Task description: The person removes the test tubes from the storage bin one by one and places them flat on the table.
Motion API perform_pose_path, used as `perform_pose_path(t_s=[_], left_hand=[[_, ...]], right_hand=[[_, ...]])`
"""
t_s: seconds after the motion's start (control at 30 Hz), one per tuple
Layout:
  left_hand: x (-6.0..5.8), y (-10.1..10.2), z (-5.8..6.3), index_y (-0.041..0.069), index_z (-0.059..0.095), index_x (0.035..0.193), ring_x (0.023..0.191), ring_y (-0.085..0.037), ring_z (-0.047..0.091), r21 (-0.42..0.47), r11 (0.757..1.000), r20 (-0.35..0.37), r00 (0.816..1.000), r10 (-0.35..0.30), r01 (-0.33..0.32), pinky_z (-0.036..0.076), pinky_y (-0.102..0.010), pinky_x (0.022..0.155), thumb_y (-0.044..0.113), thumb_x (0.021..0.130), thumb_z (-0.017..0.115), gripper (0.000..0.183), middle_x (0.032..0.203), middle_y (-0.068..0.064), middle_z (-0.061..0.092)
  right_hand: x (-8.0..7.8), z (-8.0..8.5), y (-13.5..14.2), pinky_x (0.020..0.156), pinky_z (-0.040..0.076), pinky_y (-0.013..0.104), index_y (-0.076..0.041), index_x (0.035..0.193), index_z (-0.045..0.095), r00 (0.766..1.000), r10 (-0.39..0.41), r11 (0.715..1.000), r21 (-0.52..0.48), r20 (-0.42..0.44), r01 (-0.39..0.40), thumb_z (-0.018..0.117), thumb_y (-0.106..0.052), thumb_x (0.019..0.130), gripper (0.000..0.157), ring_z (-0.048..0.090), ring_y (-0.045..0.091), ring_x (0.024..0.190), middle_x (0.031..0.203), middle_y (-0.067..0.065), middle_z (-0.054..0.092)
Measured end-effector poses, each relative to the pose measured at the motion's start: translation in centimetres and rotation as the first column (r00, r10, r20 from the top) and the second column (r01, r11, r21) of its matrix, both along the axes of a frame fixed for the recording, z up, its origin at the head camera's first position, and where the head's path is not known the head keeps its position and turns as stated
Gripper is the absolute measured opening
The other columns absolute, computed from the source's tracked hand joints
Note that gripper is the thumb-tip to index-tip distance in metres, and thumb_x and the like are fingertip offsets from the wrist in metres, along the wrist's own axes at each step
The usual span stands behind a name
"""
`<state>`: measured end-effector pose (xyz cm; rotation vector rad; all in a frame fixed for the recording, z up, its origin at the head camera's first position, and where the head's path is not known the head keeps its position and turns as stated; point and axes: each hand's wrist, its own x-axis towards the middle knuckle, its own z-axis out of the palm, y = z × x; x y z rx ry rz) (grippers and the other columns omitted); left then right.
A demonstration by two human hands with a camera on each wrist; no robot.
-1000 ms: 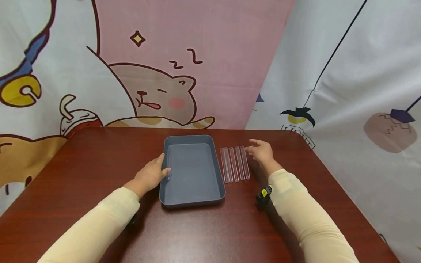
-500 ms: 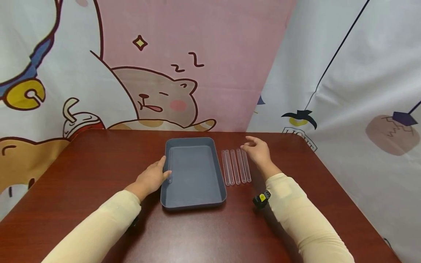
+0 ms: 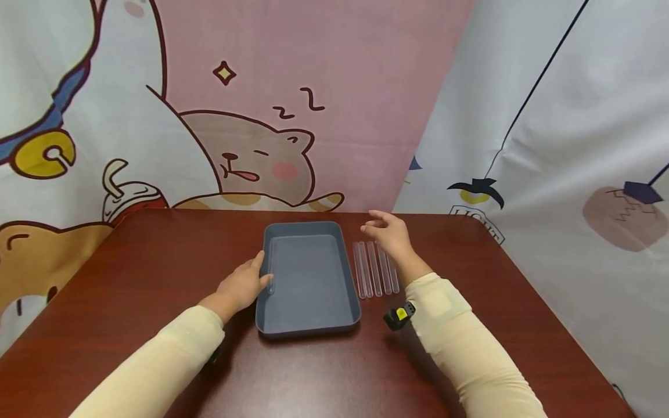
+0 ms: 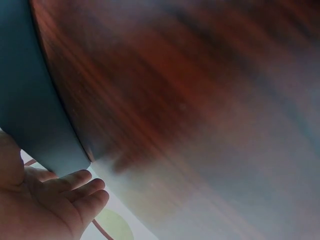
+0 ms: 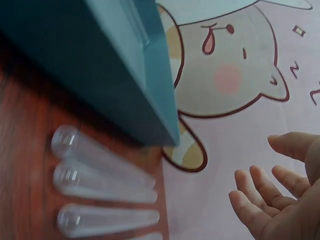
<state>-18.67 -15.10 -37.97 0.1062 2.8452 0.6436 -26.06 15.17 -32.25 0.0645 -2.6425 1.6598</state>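
A grey rectangular tray (image 3: 308, 278) lies on the table, one clear test tube (image 3: 271, 261) inside it along the left wall. My left hand (image 3: 241, 288) holds the tray's left rim, thumb over the edge and fingers along the outer wall. In the left wrist view, the left hand's fingers (image 4: 82, 190) lie fairly straight beside the tray wall. Several clear test tubes (image 3: 374, 270) lie in a row right of the tray. Over their far ends hovers my right hand (image 3: 393, 237), thumb and fingers apart with nothing between them; it partly hides the rightmost tubes.
The brown wooden table (image 3: 313, 377) ends at the back against a printed cartoon cloth (image 3: 366, 116). A small dark wrist camera (image 3: 399, 316) hangs below my right wrist. Tubes (image 5: 95, 175) lie close to the tray's right wall.
My right hand has moved left, from right of the tube row to above its far ends. The left hand stays on the tray's rim. The head view has shifted slightly.
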Motion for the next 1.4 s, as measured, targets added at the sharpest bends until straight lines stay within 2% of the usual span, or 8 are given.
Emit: perform_pose_path(t_s=[0.23, 0.4, 0.67, 0.87, 1.4], left_hand=[[0.2, -0.5, -0.5, 0.000, 0.010, 0.154, 0.139, -0.044, 0.028, 0.006, 1.000, 0.016, 1.000, 0.025, -0.025, 0.030, -0.059, 0.108, 0.032, 0.102, 0.048, 0.072, 0.154, -0.027, 0.026], [0.2, -0.9, -0.6, -0.002, 0.010, 0.153, 0.139, -0.045, 0.028, -0.007, 1.000, 0.011, 1.000, 0.025, -0.025, 0.030, -0.059, 0.108, 0.032, 0.102, 0.048, 0.072, 0.153, -0.028, 0.025], [0.1, -1.4, -0.4, -0.003, 0.011, 0.153, 0.139, -0.045, 0.028, -0.026, 0.999, -0.005, 1.000, 0.019, -0.019, 0.030, -0.059, 0.108, 0.032, 0.102, 0.048, 0.072, 0.153, -0.028, 0.025], [0.1, -1.3, -0.4, -0.002, 0.012, 0.153, 0.139, -0.044, 0.029, -0.026, 0.999, -0.009, 1.000, 0.023, -0.023, 0.030, -0.057, 0.108, 0.032, 0.102, 0.048, 0.072, 0.153, -0.027, 0.026], [-0.4, -0.2, -0.3, 0.001, 0.013, 0.154, 0.139, -0.041, 0.032, -0.025, 0.999, -0.008, 1.000, 0.019, -0.019, 0.034, -0.056, 0.106, 0.033, 0.101, 0.049, 0.072, 0.153, -0.025, 0.030]], right_hand=[[0.0, 0.5, -2.9, 0.092, 0.050, 0.045, -0.008, 0.139, 0.052, 0.997, 0.059, 0.994, -0.095, 0.046, -0.055, 0.066, -0.013, 0.091, 0.051, 0.060, 0.030, 0.111, 0.120, 0.019, 0.063], [-0.3, 1.2, -5.1, 0.092, 0.052, 0.042, -0.012, 0.139, 0.053, 0.993, 0.082, 0.990, -0.126, 0.088, -0.071, 0.068, -0.013, 0.091, 0.051, 0.062, 0.029, 0.111, 0.121, 0.015, 0.064], [-0.4, 1.9, -8.4, 0.097, 0.048, 0.046, -0.013, 0.139, 0.053, 0.981, 0.168, 0.971, -0.186, 0.101, -0.147, 0.067, -0.011, 0.091, 0.050, 0.062, 0.028, 0.111, 0.119, 0.013, 0.064], [-0.5, 1.5, -10.3, 0.098, 0.046, 0.050, -0.013, 0.136, 0.056, 0.973, 0.197, 0.962, -0.216, 0.120, -0.169, 0.066, -0.009, 0.091, 0.046, 0.063, 0.029, 0.108, 0.112, 0.012, 0.065], [-0.6, -0.4, -12.2, 0.098, 0.047, 0.046, -0.012, 0.136, 0.056, 0.955, 0.205, 0.946, -0.294, 0.215, -0.137, 0.065, -0.009, 0.091, 0.046, 0.063, 0.031, 0.113, 0.116, 0.014, 0.068]])
